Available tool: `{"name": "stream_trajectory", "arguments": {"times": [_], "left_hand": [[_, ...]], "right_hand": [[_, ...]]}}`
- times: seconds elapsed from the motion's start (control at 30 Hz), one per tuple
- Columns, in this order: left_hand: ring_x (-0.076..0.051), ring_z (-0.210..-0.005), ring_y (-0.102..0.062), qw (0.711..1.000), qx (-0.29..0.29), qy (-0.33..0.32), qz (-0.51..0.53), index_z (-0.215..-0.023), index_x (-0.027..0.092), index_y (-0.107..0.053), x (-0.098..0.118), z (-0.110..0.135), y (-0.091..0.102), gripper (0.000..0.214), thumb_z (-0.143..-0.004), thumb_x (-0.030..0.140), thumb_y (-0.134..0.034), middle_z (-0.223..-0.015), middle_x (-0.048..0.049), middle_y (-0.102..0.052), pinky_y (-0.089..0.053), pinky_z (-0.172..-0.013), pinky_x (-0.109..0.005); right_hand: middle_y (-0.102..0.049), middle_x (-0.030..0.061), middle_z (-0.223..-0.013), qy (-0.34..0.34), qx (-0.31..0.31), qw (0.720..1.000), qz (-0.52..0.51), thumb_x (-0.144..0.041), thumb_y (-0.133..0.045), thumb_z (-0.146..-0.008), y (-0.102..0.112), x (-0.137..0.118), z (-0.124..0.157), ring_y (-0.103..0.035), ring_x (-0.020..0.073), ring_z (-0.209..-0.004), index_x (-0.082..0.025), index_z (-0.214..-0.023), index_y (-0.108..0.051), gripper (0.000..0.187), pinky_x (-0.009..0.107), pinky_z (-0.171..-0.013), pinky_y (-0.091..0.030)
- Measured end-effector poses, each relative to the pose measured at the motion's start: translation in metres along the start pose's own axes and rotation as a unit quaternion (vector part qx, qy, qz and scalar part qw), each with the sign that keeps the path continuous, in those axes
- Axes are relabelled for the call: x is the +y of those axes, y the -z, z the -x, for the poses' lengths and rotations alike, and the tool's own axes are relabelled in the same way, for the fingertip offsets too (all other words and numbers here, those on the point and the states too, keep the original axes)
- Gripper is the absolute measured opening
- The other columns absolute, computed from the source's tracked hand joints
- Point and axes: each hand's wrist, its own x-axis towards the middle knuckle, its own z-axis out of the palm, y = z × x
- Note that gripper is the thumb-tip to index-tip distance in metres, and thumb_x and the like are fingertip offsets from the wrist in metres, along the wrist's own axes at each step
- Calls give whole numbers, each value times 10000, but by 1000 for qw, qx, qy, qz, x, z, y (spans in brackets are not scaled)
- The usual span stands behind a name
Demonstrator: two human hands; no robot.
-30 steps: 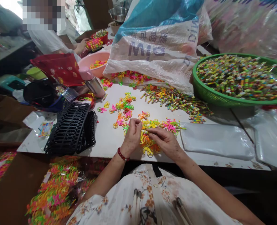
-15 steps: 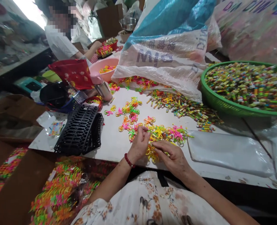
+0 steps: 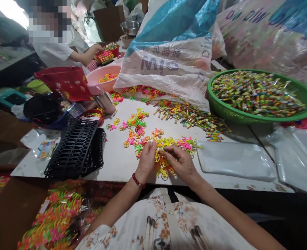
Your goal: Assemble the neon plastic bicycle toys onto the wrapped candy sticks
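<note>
My left hand (image 3: 147, 159), with a red bead bracelet at the wrist, is closed in a pinch over a pile of small bright plastic toys (image 3: 163, 173). They look like tiny bicycles with round wheels, in yellow, pink, orange and green. A yellow toy bicycle (image 3: 157, 157) shows at the left fingertips. Facing it, my right hand (image 3: 180, 162) has its thumb and forefinger pinched together close to the left fingers. What sits in that right pinch is too small to make out. More of these toys (image 3: 135, 121) lie scattered farther up the white table (image 3: 117, 159).
Black plastic trays (image 3: 72, 146) stack at left, near a steel flask (image 3: 105, 102). Clear bags (image 3: 236, 161) lie at right, below a green basket (image 3: 262, 119) of candy-like tubes. Loose tubes (image 3: 189, 116) lie by a large sack (image 3: 166, 66). A co-worker (image 3: 51, 53) sits at far left.
The whole view has shifted, so most things appear farther left. My hands stay close together over the toys, and the right fingers have come up slightly by the left ones.
</note>
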Motion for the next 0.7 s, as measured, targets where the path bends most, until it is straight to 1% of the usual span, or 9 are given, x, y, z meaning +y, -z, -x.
{"name": "stream_trajectory", "arguments": {"times": [0.1, 0.2, 0.33, 0.4, 0.47, 0.53, 0.57, 0.63, 0.7], "left_hand": [[-125, -636, -369, 999, 10, 46, -17, -721, 210, -431, 0, 4, -5, 368, -919, 517, -479, -669, 40, -401, -339, -610, -254], [-121, -634, -347, 998, 18, 42, -48, -695, 209, -395, 0, 7, -9, 351, -928, 466, -450, -667, 46, -373, -322, -615, -258], [-127, -646, -368, 997, 20, 32, -71, -697, 213, -389, -7, 9, -10, 319, -919, 439, -427, -678, 43, -380, -334, -625, -265], [-130, -655, -390, 996, 3, 31, -84, -713, 215, -402, -10, 8, -9, 312, -915, 450, -425, -694, 40, -403, -345, -630, -268], [-135, -652, -405, 992, -41, 21, -120, -721, 216, -415, -5, 4, -5, 329, -921, 478, -422, -693, 40, -421, -349, -630, -273], [-144, -651, -426, 980, -92, -2, -179, -728, 218, -440, 7, -3, 6, 359, -938, 505, -391, -682, 37, -441, -350, -636, -281], [-150, -654, -438, 972, -101, -15, -213, -733, 218, -456, 14, -8, 14, 373, -949, 510, -367, -676, 33, -453, -351, -640, -286], [-161, -673, -469, 958, -64, -33, -276, -739, 220, -474, 26, -20, 36, 370, -963, 480, -338, -680, 22, -480, -358, -660, -293], [-171, -713, -500, 940, 18, -35, -339, -750, 218, -479, 27, -34, 64, 279, -945, 397, -392, -721, 7, -512, -378, -703, -299]], "right_hand": [[-727, 44, -926, 2, -17, 1000, -5, -277, -601, -906, -3, -1, -1, -670, 168, -823, -197, -1010, -699, 164, 285, -749, -524], [-730, 38, -907, 33, -26, 999, -2, -244, -575, -918, -5, -2, 0, -669, 165, -817, -209, -988, -703, 151, 285, -758, -518], [-696, 42, -864, 87, -40, 994, 44, -205, -530, -931, -6, -1, 7, -644, 163, -793, -218, -984, -686, 166, 283, -731, -502], [-672, 37, -826, 99, -49, 991, 69, -201, -503, -943, -7, -1, 9, -623, 156, -759, -219, -987, -674, 178, 275, -702, -493], [-676, 38, -833, 105, -57, 989, 84, -207, -500, -948, -4, -1, 8, -624, 156, -759, -218, -1008, -664, 175, 275, -700, -497], [-699, 49, -885, 113, -56, 987, 102, -221, -512, -949, 3, -2, 2, -640, 166, -804, -214, -1047, -658, 176, 294, -743, -511], [-707, 57, -909, 124, -52, 984, 119, -229, -514, -951, 9, -2, -2, -644, 174, -834, -211, -1053, -661, 180, 311, -775, -514], [-708, 78, -941, 153, -39, 971, 177, -251, -511, -956, 26, 3, -14, -636, 199, -891, -206, -1027, -684, 192, 353, -834, -507], [-691, 114, -1026, 166, -31, 950, 263, -292, -525, -949, 48, 15, -32, -607, 237, -980, -193, -998, -705, 211, 391, -889, -487]]}}
